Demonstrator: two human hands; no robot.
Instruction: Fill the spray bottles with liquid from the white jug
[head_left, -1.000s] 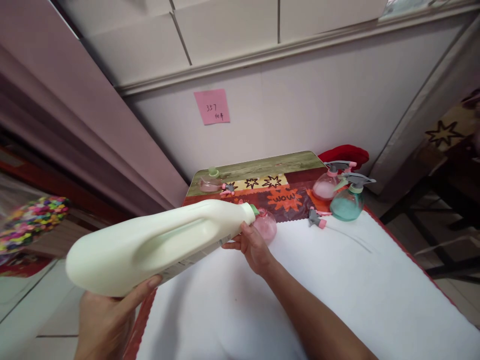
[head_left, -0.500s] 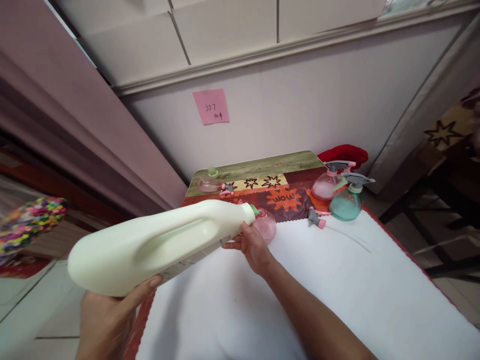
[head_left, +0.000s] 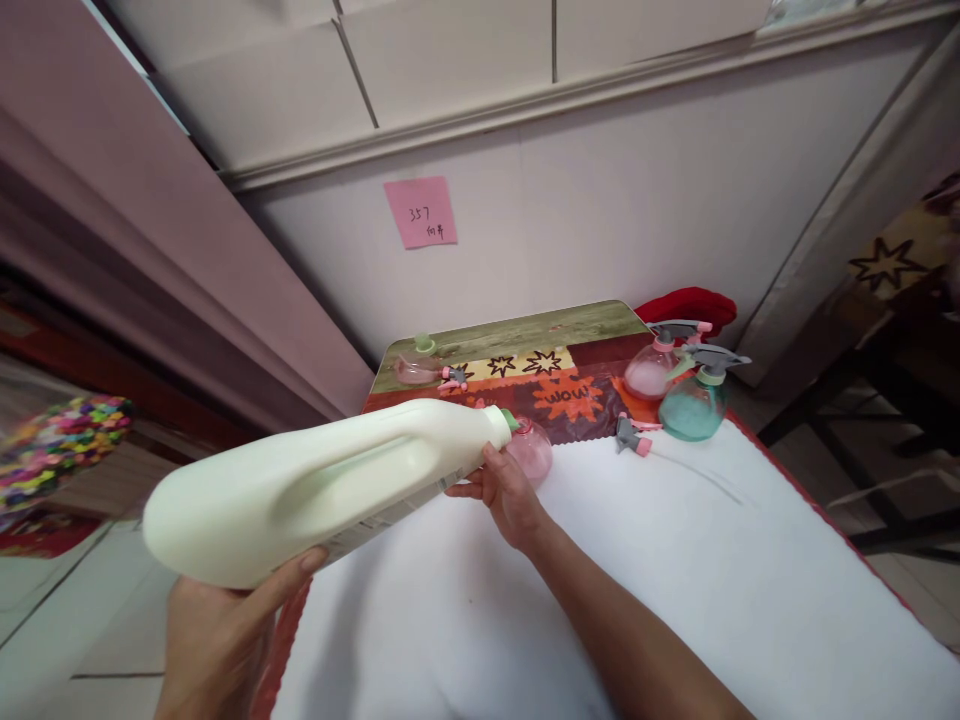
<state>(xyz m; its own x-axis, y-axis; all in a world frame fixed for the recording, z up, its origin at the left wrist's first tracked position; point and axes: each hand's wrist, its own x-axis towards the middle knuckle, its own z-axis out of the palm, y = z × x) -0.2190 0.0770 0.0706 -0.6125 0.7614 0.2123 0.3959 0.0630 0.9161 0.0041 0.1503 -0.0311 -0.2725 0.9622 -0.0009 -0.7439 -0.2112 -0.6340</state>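
Observation:
My left hand (head_left: 214, 640) grips the base of a large pale cream jug (head_left: 322, 490), tipped almost flat with its open neck pointing right. The jug's mouth meets the green neck of a small round pink spray bottle (head_left: 531, 450) standing on the white cloth (head_left: 675, 580). My right hand (head_left: 504, 492) is curled round the pink bottle's left side and touches the jug's neck. A loose grey and pink spray head (head_left: 631, 437) lies on the cloth just to the right.
A pink spray bottle (head_left: 651, 372) and a teal spray bottle (head_left: 696, 402) stand at the table's right edge, before a red cloth (head_left: 686, 303). Another small bottle (head_left: 420, 368) lies on the patterned mat (head_left: 562, 395) at the back left. The wall is close behind; floor lies left.
The jug's base has risen and shifted slightly right in my left hand. My right hand and the pink bottle have stayed where they were.

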